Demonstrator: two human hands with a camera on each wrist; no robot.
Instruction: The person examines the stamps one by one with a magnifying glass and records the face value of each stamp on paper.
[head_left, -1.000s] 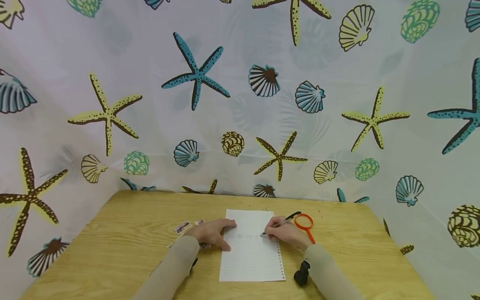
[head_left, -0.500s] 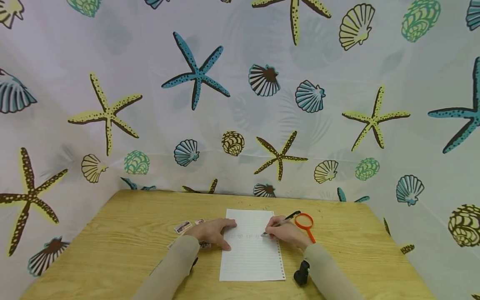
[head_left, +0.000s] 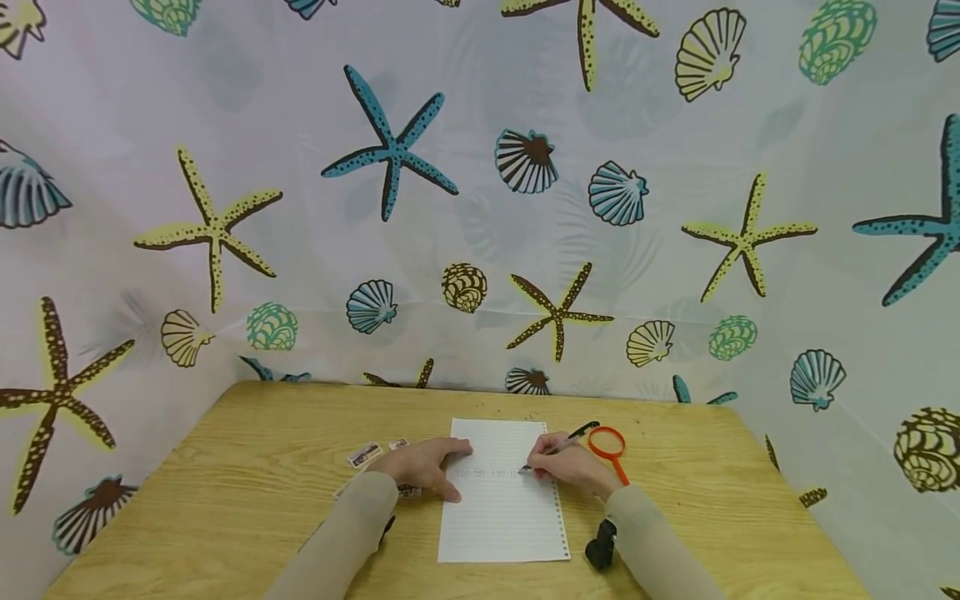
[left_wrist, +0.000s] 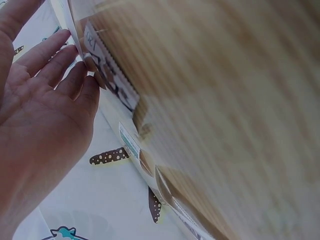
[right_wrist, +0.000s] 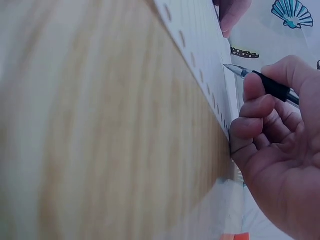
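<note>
A sheet of lined paper, punched with holes down its right edge, lies on the wooden table. My right hand pinches a black-and-clear pen between thumb and fingers, its tip at the paper at the end of a short row of faint handwriting. My left hand rests on the paper's left edge, thumb and fingers spread. In the left wrist view the fingers of that hand are extended and loosely bent. Beside and partly under it lie several stamps.
A red-rimmed magnifying glass lies right of the paper, its handle close to my right hand. Behind the wooden table hangs a white curtain printed with shells and starfish.
The pen tip has made small movements at the end of the handwriting, adding a few marks. My left hand and the paper have stayed in place.
</note>
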